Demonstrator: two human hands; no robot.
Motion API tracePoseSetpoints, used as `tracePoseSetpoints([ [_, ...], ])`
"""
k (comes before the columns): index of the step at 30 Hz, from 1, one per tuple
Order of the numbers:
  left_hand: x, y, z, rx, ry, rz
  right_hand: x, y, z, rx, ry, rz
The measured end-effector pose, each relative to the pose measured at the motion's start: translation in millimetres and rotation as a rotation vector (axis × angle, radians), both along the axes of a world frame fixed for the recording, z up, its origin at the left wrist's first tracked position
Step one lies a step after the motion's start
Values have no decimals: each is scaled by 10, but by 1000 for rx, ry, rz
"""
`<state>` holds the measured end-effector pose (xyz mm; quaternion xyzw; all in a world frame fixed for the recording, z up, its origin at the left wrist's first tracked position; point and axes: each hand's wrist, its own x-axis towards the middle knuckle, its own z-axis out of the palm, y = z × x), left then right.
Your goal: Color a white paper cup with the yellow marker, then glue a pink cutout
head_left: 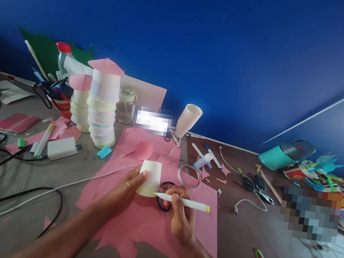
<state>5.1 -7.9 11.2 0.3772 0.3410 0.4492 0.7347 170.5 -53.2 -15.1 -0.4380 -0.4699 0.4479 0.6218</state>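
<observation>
My left hand (pixel 133 182) is closed around the side of a white paper cup (pixel 151 175), thumb across its front. Pale yellow colouring covers the cup's lower part. A yellow felt-tip marker (pixel 191 203) is pinched in my right hand (pixel 182 221), its tip at the cup's lower right edge. Black-handled scissors (pixel 162 208) lie partly hidden behind my right hand. Beneath both hands spreads pink paper (pixel 131 226) with jagged cut edges. A roll of tape (pixel 189 176) and a glue bottle (pixel 203 161) are just beyond my right hand.
Two stacked-cup towers with pink cone tops, one tall (pixel 102 105) and one shorter (pixel 80 102), stand at back left beside a glass jar (pixel 126 105). A leaning cup stack (pixel 188 120) is by the blue wall. Cables (pixel 53 191) cross the left side. A turquoise flask (pixel 276 155) lies right.
</observation>
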Motion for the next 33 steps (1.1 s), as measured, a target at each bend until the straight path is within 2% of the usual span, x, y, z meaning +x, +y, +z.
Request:
tracePoseSetpoints([
  [4, -8, 1, -3, 29, 24, -11, 17, 10, -10, -5, 33, -28],
  [10, -10, 6, -36, 28, 4, -8, 19, -2, -30, 3, -13, 23],
  [16, -10, 8, -24, 7, -11, -16, 25, 28, -24, -20, 33, -69],
  [24, 4, 0, -29, -10, -20, 3, 20, 7, -28, 14, 18, 35],
  [30, 10, 9, 1, -23, -28, 27, 26, 37, -33, -12, 49, -68],
  [33, 27, 13, 32, -36, -14, 51, 40, 32, -36, -5, 82, -40],
])
